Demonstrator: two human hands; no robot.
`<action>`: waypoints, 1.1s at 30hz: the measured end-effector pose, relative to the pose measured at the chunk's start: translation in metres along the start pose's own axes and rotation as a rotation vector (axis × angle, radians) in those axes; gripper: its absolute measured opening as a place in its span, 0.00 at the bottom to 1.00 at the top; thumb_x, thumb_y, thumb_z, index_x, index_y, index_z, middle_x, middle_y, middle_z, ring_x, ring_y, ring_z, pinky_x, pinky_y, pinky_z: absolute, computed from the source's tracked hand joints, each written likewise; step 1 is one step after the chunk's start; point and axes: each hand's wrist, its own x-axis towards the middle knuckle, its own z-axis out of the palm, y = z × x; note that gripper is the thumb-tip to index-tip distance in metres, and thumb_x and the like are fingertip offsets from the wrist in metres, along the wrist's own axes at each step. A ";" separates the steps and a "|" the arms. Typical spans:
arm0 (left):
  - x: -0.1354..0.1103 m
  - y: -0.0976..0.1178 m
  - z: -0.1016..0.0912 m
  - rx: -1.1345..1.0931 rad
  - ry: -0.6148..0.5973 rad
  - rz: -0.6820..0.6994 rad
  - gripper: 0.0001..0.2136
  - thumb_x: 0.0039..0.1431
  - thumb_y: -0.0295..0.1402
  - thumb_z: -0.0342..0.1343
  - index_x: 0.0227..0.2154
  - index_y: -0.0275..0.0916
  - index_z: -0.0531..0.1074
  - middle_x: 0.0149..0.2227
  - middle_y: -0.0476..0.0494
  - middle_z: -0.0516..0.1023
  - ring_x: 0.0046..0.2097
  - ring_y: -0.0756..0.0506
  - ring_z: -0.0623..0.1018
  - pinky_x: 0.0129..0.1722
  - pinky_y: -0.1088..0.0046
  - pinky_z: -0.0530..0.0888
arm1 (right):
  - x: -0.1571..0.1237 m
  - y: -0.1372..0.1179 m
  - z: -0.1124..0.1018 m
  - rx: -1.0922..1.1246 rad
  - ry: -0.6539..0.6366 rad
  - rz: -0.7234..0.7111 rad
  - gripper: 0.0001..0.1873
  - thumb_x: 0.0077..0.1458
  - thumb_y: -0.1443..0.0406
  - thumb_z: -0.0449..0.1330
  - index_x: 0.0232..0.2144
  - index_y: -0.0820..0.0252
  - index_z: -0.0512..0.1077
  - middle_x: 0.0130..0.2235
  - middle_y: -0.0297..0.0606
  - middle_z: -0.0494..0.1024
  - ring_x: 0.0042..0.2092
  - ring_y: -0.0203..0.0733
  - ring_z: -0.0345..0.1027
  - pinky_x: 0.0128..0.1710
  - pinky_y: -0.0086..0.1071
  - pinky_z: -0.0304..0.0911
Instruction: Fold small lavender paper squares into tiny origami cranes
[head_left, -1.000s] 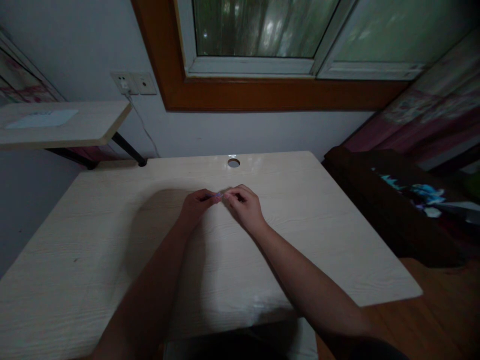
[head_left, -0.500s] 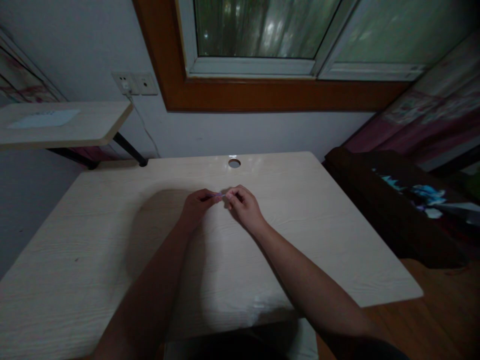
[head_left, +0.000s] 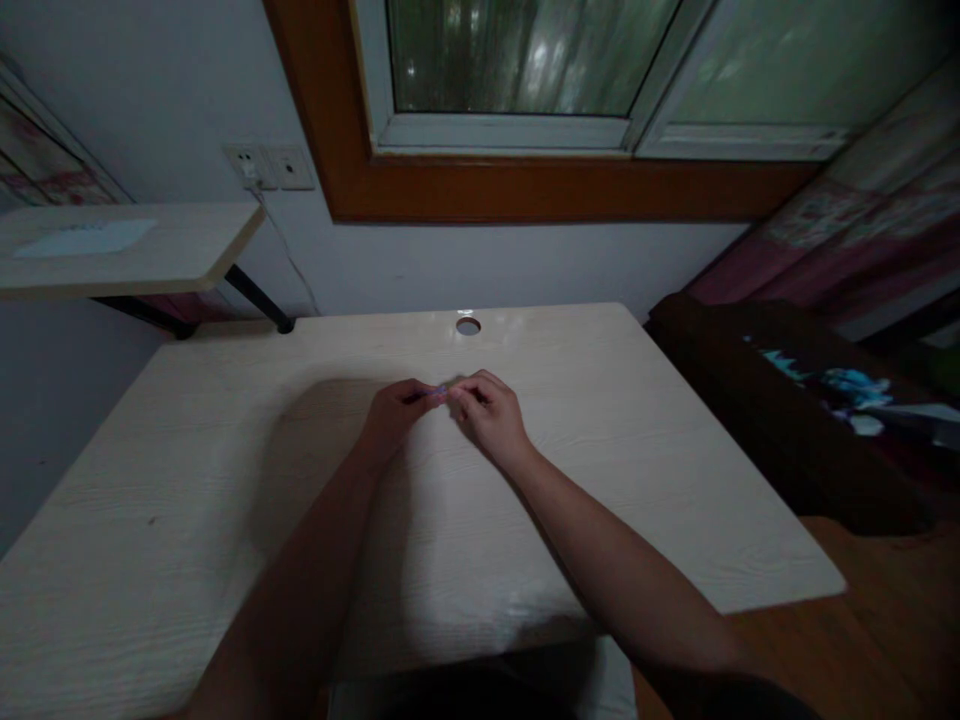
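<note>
My left hand (head_left: 394, 412) and my right hand (head_left: 489, 412) meet over the middle of a pale wooden desk (head_left: 225, 480). Both are closed in a pinch on a tiny purplish object (head_left: 441, 392) held between their fingertips. It is too small and dim to name. The hands rest low, close to the desk surface.
A round cable hole (head_left: 467, 325) sits near the desk's far edge. A raised side shelf (head_left: 127, 250) stands at the left, with a wall socket (head_left: 266, 166) behind it. A dark wooden piece of furniture (head_left: 787, 400) stands to the right, under a window (head_left: 525, 60).
The hands stay together in the same spot; only small finger movements around the tiny object show.
</note>
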 end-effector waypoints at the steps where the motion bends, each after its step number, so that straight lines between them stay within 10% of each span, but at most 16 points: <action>1: 0.000 0.001 0.000 -0.008 -0.007 0.007 0.11 0.48 0.41 0.66 0.29 0.38 0.79 0.29 0.48 0.81 0.32 0.48 0.77 0.36 0.74 0.71 | 0.000 0.000 0.000 0.003 0.003 0.008 0.08 0.63 0.63 0.61 0.31 0.58 0.76 0.30 0.35 0.71 0.31 0.40 0.66 0.31 0.31 0.61; 12: 0.002 0.003 -0.001 -0.061 0.056 0.038 0.12 0.55 0.41 0.60 0.33 0.37 0.80 0.32 0.43 0.82 0.32 0.48 0.77 0.33 0.74 0.73 | 0.000 0.013 0.000 0.156 0.056 0.209 0.11 0.62 0.57 0.60 0.38 0.59 0.74 0.33 0.35 0.73 0.26 0.38 0.65 0.26 0.29 0.62; 18: 0.002 0.000 0.001 -0.050 0.078 0.061 0.13 0.56 0.42 0.60 0.37 0.38 0.81 0.37 0.42 0.83 0.37 0.46 0.79 0.36 0.72 0.75 | -0.001 0.011 0.000 -0.004 0.005 0.087 0.11 0.60 0.58 0.61 0.32 0.58 0.78 0.31 0.37 0.74 0.32 0.42 0.67 0.32 0.31 0.62; 33: -0.003 -0.007 0.005 0.422 -0.033 0.437 0.15 0.64 0.34 0.53 0.52 0.46 0.74 0.48 0.46 0.80 0.40 0.48 0.81 0.43 0.72 0.77 | -0.002 0.011 0.002 0.036 -0.020 0.100 0.14 0.62 0.54 0.62 0.33 0.58 0.77 0.32 0.36 0.74 0.33 0.43 0.67 0.33 0.31 0.61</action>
